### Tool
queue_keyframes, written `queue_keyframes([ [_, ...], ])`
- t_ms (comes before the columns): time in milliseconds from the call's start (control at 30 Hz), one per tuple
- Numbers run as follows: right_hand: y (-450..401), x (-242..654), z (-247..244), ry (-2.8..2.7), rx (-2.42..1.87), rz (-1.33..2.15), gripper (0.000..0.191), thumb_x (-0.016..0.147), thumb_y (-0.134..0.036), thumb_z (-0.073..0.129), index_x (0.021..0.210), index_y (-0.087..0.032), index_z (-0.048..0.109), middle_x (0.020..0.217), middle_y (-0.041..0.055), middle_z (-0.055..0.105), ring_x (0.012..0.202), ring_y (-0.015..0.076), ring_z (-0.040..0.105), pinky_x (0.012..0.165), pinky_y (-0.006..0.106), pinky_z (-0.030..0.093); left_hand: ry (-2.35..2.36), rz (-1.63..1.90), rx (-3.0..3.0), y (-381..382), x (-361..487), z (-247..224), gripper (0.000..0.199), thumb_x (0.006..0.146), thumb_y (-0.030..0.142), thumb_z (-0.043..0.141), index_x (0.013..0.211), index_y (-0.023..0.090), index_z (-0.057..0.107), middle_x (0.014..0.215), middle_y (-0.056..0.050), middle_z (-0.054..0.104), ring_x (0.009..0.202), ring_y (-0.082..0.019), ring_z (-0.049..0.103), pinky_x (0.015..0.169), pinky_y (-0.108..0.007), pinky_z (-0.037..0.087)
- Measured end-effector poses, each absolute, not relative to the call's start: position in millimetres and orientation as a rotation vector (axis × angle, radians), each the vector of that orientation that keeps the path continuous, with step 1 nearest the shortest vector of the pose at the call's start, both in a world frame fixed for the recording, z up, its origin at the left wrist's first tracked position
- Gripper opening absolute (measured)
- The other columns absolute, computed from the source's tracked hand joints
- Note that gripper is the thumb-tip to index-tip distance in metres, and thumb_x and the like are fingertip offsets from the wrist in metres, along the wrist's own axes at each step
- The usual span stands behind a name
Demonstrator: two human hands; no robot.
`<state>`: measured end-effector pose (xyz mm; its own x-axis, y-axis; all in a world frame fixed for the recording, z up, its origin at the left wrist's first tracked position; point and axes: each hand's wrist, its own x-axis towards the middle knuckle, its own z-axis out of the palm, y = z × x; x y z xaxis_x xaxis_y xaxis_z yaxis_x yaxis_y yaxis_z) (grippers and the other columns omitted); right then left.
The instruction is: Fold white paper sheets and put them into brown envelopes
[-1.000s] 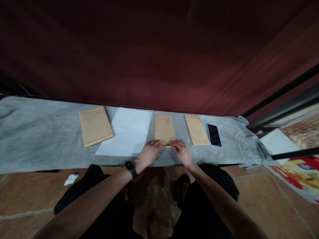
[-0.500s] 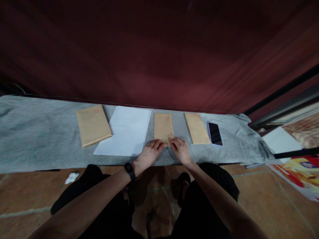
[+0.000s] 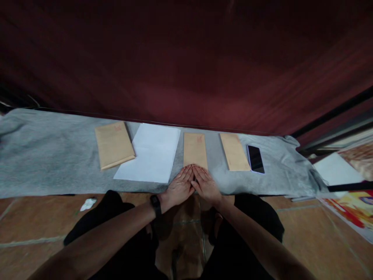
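Note:
A brown envelope (image 3: 194,149) with red print near its top lies upright in the middle of the grey cloth (image 3: 58,155). My left hand (image 3: 180,184) rests flat on its near end, fingers stretched out and holding nothing. Beside it my right hand (image 3: 206,184) lies flat too, the fingertips of both hands meeting over the envelope's near edge, which they hide. White paper sheets (image 3: 151,155) lie left of the envelope, and a thicker brown envelope (image 3: 114,144) overlaps their left side. To the right is another brown envelope (image 3: 234,151), slightly tilted.
A phone (image 3: 255,159) with a dark screen lies at the right, beside the right envelope. Behind the cloth hangs a dark red sheet (image 3: 186,77). A crumpled white scrap (image 3: 88,204) is on the tiled floor. A colourful printed box or sheet (image 3: 354,210) stands at the far right.
Both hands have gone from pinching the middle envelope's near edge to lying flat on it, and have come together. The view has shifted slightly.

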<state>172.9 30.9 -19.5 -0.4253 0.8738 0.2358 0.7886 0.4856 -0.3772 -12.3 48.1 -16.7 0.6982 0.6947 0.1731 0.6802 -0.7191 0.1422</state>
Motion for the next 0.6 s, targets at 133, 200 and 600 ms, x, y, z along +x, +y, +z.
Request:
queue_keyframes([
  [133, 23.3, 176.9, -22.4, -2.401, -1.425, 0.244, 0.064, 0.106, -0.043, 0.034, 0.161, -0.011, 0.023, 0.163, 0.0141, 0.034, 0.152, 0.0239, 0.03, 0.125, 0.048, 0.029, 1.128, 0.331, 2.828, 49.4, -15.5, -16.9, 0.067, 0.101, 0.041, 0.042, 0.153, 0.001, 0.033, 0.162, -0.022, 0.032, 0.154, -0.028, 0.024, 0.126, -0.045, 0.023],
  [200, 21.9, 184.4, -22.5, -2.408, -1.451, 0.213, 0.064, 0.106, -0.043, 0.035, 0.161, -0.013, 0.023, 0.164, 0.0134, 0.033, 0.152, 0.024, 0.03, 0.125, 0.049, 0.029, 1.109, 0.326, 2.83, 50.7, -17.3, -15.5, 0.071, 0.1, 0.048, 0.044, 0.154, 0.002, 0.032, 0.163, -0.022, 0.031, 0.154, -0.029, 0.023, 0.126, -0.045, 0.024],
  [600, 11.1, 215.0, -21.8, -2.384, -1.553, 0.124, 0.063, 0.106, -0.043, 0.038, 0.16, -0.014, 0.027, 0.162, 0.0151, 0.035, 0.151, 0.0265, 0.033, 0.123, 0.051, 0.032, 1.133, 0.344, 2.804, 50.2, -21.0, -22.8, 0.081, 0.098, 0.061, 0.04, 0.155, 0.004, 0.03, 0.162, -0.024, 0.031, 0.154, -0.031, 0.024, 0.124, -0.048, 0.025],
])
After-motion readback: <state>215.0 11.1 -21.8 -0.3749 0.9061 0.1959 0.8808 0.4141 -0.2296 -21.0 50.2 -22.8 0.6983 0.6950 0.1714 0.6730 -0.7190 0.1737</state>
